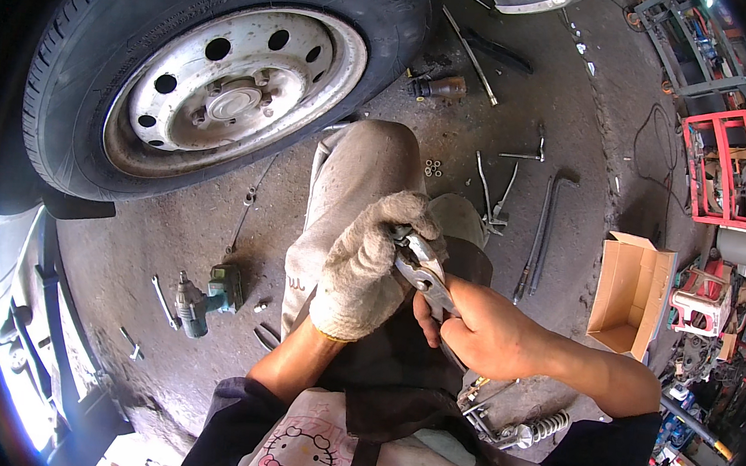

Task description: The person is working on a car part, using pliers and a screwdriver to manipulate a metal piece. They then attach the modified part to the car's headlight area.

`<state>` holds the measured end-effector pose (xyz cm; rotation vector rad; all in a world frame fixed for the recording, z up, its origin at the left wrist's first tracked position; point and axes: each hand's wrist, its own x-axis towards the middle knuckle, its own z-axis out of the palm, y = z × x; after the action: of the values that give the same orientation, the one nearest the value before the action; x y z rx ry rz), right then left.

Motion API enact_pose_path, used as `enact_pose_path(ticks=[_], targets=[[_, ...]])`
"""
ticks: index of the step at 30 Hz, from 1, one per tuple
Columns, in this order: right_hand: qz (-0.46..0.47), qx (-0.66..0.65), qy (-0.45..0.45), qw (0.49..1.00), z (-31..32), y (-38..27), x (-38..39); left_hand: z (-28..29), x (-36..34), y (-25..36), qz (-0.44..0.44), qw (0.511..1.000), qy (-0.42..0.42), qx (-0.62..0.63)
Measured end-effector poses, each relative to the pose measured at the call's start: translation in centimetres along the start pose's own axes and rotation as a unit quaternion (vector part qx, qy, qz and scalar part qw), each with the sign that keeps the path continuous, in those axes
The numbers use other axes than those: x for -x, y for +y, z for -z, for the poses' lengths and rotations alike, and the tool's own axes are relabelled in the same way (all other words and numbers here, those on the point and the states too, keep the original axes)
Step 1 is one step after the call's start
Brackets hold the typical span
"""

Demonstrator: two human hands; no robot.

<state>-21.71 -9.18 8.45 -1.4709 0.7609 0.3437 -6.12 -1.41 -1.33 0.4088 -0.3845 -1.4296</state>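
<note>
Silver locking-type or slip-joint pliers point(423, 270) are in my bare right hand point(479, 329), its fingers wrapped round the handles. My left hand point(358, 267), in a pale knitted glove, curls beside the jaws over my knee, gripping a small dark metal part point(401, 235) that sits at the jaw tips; exactly what it is I cannot make out. A raised car wheel point(163, 116) with a pale steel rim fills the upper left, just beyond my knee point(362, 153).
An impact wrench point(197, 302) and spanner point(166, 300) lie on the left. Several nuts point(432, 167), long bars point(539, 237) and tools are on the floor point(575, 117). An open cardboard box point(626, 297), red frame point(720, 168) and shock absorber point(533, 430) are on the right.
</note>
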Motion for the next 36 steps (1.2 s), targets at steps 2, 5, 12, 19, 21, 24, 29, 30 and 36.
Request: enact_pose_path(ticks=[2, 5, 12, 19, 21, 24, 29, 30, 36], targets=[[-0.001, -0.011, -0.005, 1.0, 0.0, 0.3, -0.1, -0.1, 0.3, 0.1, 0.017, 1.0, 0.016, 0.002], [0.0, -0.016, -0.008, 1.0, 0.0, 0.8, -0.1, -0.3, 0.5, 0.3, 0.013, 0.998, 0.034, -0.044], [0.054, -0.192, -0.05, 0.979, -0.9, 2.3, -0.8, -1.0, 0.1, 0.8, 0.058, 0.996, 0.052, 0.036], [0.029, -0.313, -0.088, 0.945, -4.0, 5.3, -1.9, 1.4, 0.2, -1.4, 0.202, 0.943, 0.146, 0.22], [0.022, -0.347, -0.075, 0.935, -4.5, 5.5, -1.8, 1.1, 0.2, -2.1, 0.195, 0.939, 0.17, 0.226], [0.018, -0.365, -0.09, 0.927, -5.0, 6.5, -1.4, 0.0, -0.3, -1.0, 0.195, 0.915, 0.266, 0.232], [-0.031, -0.344, -0.112, 0.932, -6.1, 7.9, 0.8, 2.4, -1.7, 2.2, 0.144, 0.917, 0.189, 0.321], [-0.018, -0.316, -0.105, 0.943, -6.0, 7.6, 0.8, 2.4, -1.9, 2.3, 0.137, 0.925, 0.176, 0.309], [0.012, -0.262, -0.074, 0.962, -4.9, 6.5, 1.1, 2.9, -2.2, 1.9, 0.1, 0.95, 0.164, 0.245]])
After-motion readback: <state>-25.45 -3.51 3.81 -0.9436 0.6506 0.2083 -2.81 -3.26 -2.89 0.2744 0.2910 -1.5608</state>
